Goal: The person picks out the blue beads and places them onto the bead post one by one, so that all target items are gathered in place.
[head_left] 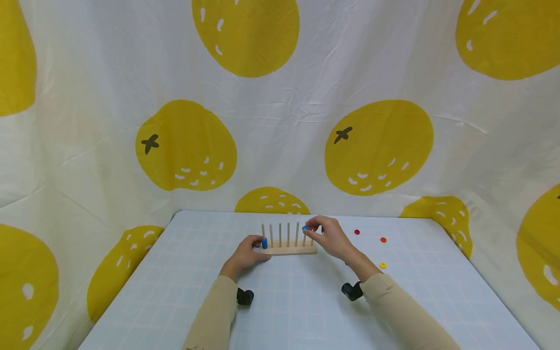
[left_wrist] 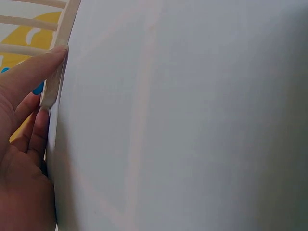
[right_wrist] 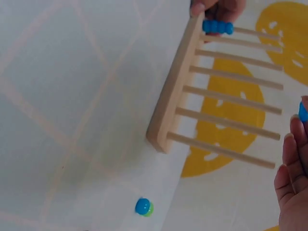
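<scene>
A pale wooden peg rack (head_left: pixel 288 250) with several upright pegs stands toward the back of the table. At its left end my left hand (head_left: pixel 245 255) grips the base, thumb on the front side and fingers behind. Blue beads (right_wrist: pixel 218 27) are stacked low on the end peg beside that hand. My right hand (head_left: pixel 329 237) pinches another blue bead (head_left: pixel 306 227) between thumb and fingertips, near the tops of the pegs at the rack's right side. In the right wrist view this bead is partly cut off by the frame edge and appears just beyond the peg tips.
On the table to the right lie a red bead (head_left: pixel 357 232), an orange bead (head_left: pixel 383 239) and a yellow bead (head_left: pixel 383 265). A blue bead (right_wrist: pixel 143 206) overlaps a green one (right_wrist: pixel 151 209) near the rack. Behind the table hangs a fruit-patterned cloth (head_left: pixel 280 146).
</scene>
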A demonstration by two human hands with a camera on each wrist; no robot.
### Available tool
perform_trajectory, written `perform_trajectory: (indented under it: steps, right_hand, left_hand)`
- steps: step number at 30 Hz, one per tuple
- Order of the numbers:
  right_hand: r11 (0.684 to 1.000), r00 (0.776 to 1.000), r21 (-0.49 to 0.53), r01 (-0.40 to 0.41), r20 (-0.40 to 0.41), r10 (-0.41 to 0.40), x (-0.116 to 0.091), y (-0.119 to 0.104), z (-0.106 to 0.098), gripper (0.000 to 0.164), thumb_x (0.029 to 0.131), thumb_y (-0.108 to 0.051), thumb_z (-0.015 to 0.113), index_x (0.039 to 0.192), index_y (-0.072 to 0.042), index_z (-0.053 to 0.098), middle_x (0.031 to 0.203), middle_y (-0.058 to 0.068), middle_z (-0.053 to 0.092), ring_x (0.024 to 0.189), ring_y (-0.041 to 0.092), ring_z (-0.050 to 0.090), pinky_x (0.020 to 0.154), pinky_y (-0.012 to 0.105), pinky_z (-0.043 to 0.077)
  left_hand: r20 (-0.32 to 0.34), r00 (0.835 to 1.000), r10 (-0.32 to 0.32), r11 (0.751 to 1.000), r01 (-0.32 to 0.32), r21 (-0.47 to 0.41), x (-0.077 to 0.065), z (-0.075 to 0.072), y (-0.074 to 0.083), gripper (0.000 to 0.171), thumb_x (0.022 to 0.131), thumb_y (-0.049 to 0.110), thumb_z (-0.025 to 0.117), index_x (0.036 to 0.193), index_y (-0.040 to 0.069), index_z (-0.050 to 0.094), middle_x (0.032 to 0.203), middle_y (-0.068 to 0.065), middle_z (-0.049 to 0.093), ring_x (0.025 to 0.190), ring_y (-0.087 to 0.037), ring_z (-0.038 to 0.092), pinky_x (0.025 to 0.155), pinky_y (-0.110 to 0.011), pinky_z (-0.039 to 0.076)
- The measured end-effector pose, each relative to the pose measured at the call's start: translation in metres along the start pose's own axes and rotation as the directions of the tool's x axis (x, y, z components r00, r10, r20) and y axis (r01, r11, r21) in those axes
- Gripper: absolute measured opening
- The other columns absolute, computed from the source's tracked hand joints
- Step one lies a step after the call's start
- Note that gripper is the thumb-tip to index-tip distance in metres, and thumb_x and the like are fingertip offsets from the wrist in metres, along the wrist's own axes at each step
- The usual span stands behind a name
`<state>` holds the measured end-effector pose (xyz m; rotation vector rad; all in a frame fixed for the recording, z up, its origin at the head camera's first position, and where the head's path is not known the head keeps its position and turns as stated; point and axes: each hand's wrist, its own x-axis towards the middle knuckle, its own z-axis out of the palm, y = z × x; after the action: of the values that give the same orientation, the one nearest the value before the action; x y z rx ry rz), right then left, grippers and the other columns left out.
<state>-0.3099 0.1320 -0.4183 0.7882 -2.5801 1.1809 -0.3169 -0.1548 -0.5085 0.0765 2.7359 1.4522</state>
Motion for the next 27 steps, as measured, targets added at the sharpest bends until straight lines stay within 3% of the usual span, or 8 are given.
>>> perform_trajectory:
  steps: [16, 27]
  right_hand:
    - [0.998, 0.997, 0.009, 0.065, 0.03, -0.065, 0.022, -0.02, 0.031, 0.014, 0.095, -0.017, 0.074, 0.105, -0.007, 0.073, 0.097, -0.001, 0.07, 0.09, 0.015, 0.059, 0.079, 0.033, 0.05]
    - [0.997, 0.996, 0.002, 0.082, 0.047, -0.082, 0.038, -0.032, 0.049, 0.012, 0.097, -0.017, 0.073, 0.105, -0.008, 0.073, 0.1, 0.001, 0.071, 0.092, 0.016, 0.061, 0.085, 0.037, 0.052]
  left_hand:
    - [-0.004, 1.0, 0.006, 1.0, -0.006, 0.007, -0.001, -0.003, 0.004, 0.067, 0.08, 0.017, 0.088, 0.137, 0.0, 0.057, 0.122, -0.014, 0.061, 0.111, -0.03, 0.055, 0.105, -0.052, 0.043]
    - [0.008, 1.0, 0.02, 1.0, -0.02, -0.004, -0.002, -0.005, 0.005, 0.067, 0.079, 0.018, 0.089, 0.135, -0.001, 0.058, 0.123, -0.016, 0.062, 0.113, -0.032, 0.056, 0.106, -0.053, 0.043]
